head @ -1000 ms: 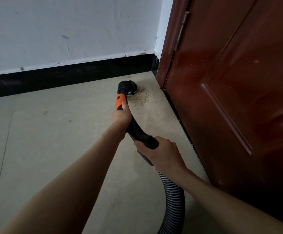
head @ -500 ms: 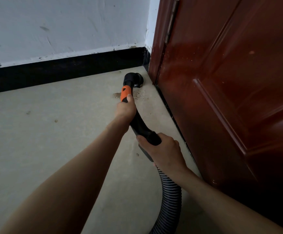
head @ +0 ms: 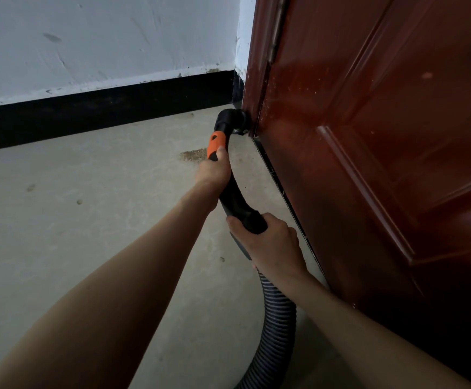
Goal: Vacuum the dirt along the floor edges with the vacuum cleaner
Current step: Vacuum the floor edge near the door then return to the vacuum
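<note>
We are looking down at a pale floor (head: pixel 60 248) with the white wall (head: pixel 102 37) and its black skirting (head: pixel 102 110) running across the far side. Near the middle, a small patch of dirt (head: pixel 192 155) is lying on the floor just left of the vacuum's curved black handle (head: pixel 233 197). Our left hand (head: pixel 213 171) is gripping that handle right below its orange collar (head: pixel 215 141), fingers wrapped around it. The black nozzle (head: pixel 230 120) is pressing into the corner, touching the foot of the red-brown door (head: pixel 369 136). Further right and nearer to us, our right hand (head: pixel 270 244) is clasping the handle's lower end, where the ribbed grey hose (head: pixel 278 327) is trailing down beside the door's bottom edge.
</note>
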A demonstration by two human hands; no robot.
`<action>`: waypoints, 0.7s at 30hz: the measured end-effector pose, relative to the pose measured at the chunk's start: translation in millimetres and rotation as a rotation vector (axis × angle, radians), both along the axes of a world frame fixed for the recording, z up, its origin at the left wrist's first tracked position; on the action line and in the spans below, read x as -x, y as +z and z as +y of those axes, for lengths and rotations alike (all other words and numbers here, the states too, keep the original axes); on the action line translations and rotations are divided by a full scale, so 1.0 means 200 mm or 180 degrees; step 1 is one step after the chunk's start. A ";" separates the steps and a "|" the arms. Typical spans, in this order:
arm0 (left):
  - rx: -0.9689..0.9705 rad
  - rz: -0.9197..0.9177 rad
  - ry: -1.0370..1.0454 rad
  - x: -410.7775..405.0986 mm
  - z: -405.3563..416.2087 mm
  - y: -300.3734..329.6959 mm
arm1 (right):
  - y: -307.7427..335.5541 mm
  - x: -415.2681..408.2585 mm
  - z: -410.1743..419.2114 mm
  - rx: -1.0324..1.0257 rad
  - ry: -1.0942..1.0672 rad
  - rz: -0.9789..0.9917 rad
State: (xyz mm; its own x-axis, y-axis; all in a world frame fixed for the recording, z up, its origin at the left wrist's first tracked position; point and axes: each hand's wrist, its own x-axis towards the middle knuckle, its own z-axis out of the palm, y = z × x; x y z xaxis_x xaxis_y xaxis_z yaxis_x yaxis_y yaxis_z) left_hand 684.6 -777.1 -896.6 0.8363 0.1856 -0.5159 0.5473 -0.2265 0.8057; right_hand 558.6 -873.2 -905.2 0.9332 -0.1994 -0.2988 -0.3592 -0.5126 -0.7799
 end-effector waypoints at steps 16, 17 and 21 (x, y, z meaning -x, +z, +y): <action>0.0736 0.0112 0.0019 -0.05 0.09 0.02 | 0.00 -0.11 0.02 -0.0223 0.0126 0.0074; 0.0788 0.0146 0.0011 -0.03 0.10 0.03 | 0.01 -0.07 0.02 -0.0272 0.0139 0.0114; 0.1143 0.0258 -0.0051 0.03 0.14 0.09 | 0.05 0.03 0.03 -0.0100 0.0160 -0.0098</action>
State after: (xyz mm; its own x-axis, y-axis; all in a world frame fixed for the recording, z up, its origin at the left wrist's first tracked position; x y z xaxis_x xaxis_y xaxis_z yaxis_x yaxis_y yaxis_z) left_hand 679.3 -749.0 -879.2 0.7914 -0.0322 -0.6104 0.6112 0.0538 0.7896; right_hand 552.6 -868.1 -896.1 0.9507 -0.1429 -0.2752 -0.3092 -0.5045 -0.8061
